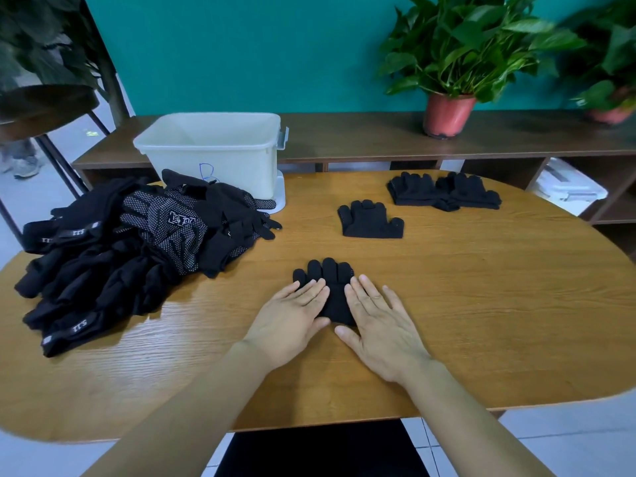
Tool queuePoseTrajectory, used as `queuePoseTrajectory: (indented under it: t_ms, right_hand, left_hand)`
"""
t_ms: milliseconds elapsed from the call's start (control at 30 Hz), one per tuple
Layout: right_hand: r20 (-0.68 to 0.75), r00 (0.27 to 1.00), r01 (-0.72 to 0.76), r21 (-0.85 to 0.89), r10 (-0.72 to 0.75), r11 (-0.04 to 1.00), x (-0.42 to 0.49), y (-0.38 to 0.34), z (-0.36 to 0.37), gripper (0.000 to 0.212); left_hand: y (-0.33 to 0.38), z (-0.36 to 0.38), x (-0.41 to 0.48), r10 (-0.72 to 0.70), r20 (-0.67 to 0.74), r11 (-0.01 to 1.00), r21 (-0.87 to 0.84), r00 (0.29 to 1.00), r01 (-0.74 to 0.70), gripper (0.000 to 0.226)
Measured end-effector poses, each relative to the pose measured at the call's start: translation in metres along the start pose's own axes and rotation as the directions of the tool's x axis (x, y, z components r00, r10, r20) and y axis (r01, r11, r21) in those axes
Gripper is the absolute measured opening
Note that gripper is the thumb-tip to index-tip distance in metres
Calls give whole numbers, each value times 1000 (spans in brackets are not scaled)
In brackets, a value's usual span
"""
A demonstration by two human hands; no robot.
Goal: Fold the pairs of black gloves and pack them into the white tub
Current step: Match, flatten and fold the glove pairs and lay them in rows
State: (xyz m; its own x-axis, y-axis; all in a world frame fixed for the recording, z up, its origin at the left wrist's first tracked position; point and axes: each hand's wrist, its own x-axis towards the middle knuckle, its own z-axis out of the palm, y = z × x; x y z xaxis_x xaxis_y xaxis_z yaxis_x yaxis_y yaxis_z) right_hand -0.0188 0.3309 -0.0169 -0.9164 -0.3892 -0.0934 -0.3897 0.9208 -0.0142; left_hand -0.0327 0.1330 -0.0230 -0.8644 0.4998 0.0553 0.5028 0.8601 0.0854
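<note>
A folded pair of black gloves (331,277) lies near the table's front middle, fingers pointing away from me. My left hand (292,318) presses flat on its left side and my right hand (378,321) presses flat on its right side, fingers straight. Another folded pair (370,220) lies farther back. A stack of folded pairs (444,191) sits at the back right. A big heap of loose black gloves (130,242) with white grip dots covers the table's left side. The white tub (213,149) stands at the back left, open, and its inside looks empty.
The wooden table (481,304) has a rounded right end. Behind it runs a low brown shelf (361,136) with a potted plant (451,63) and a second plant (612,74) at the far right. A white lidded box (568,187) sits under the shelf.
</note>
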Motion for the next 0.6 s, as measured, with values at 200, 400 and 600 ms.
queuePoseTrajectory:
  t_ms: [200,400,600]
  right_hand:
    - [-227,974,-26,7,27,1000,8,-5,8,78]
    - [-394,917,-73,-17,60,997,29,-8,15,61]
    - [-521,852,-41,26,48,999,29,-4,17,61]
  left_hand:
    - [-5,-2,8,-17,-48,998,-55,999,14,109]
    - [-6,-7,5,-12,-54,998,-57,998,8,91]
    - [2,10,-3,2,-158,998,64,987,8,61]
